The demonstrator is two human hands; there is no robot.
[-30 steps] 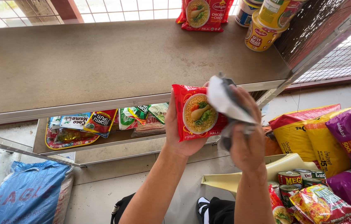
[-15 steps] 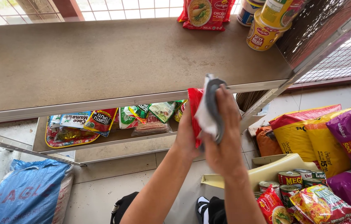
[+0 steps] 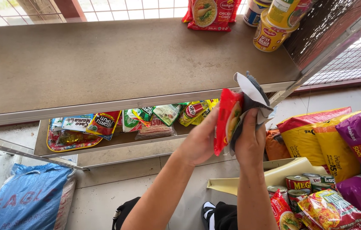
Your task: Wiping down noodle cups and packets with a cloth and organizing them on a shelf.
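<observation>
Red noodle pkt [image 3: 227, 121], edge-on at frame centre, gripped by left hand [image 3: 199, 142]; right hand [image 3: 250, 142] clutches grey cloth [image 3: 253, 100] against it. Bare shelf top [image 3: 116, 64] upper left, metal edge just above pkt.

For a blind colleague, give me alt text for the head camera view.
Two hands hold a red noodle packet edge-on: left hand grips it, right hand presses a grey cloth against it. Behind is a bare brown shelf; snack packets lie below.

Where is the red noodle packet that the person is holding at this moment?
In the head view, the red noodle packet is right of centre, between the left hand and the cloth in the right hand, before the shelf.
</observation>
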